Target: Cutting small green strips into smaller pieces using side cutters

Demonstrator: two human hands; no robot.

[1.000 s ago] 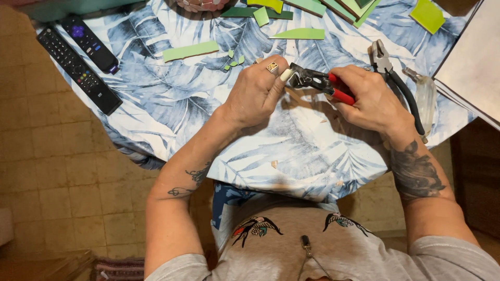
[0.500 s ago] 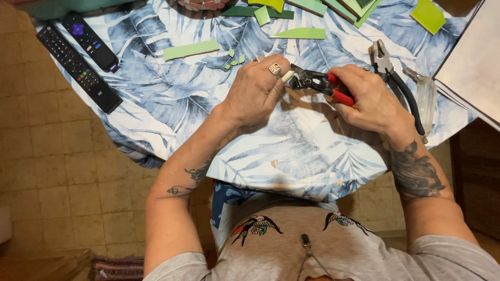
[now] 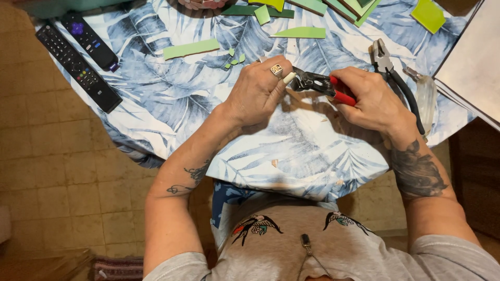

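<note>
— So, what do we hold over the blue leaf-print tablecloth?

— Our right hand is clenched around red-handled metal nippers; our left hand pinches a small pale piece at their tip.

— And farther off?

— Grey pliers, green tile strips, two black remotes.
</note>
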